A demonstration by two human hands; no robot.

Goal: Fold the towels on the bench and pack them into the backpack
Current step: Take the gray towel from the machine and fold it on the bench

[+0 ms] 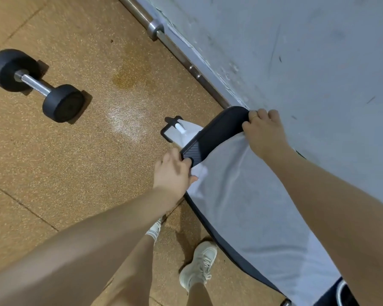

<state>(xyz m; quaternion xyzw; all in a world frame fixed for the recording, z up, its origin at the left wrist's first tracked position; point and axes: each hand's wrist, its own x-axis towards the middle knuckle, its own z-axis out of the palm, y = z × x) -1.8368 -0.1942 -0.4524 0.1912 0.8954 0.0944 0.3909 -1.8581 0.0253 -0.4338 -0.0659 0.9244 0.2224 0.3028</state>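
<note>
A white towel [248, 204] lies spread along the black padded bench [219, 133], covering most of it; only the bench's far end shows bare. My left hand [173, 171] pinches the towel's far left corner at the bench's edge. My right hand [263, 131] grips the far right corner near the wall. Both arms reach forward over the bench. No backpack is in view.
A black dumbbell [40, 85] lies on the brown rubber floor [75, 162] to the left. A steel barbell [177, 51] runs along the foot of the grey wall [307, 51]. My feet in white shoes [199, 266] stand beside the bench. The bench's foot frame [170, 129] sticks out at its far end.
</note>
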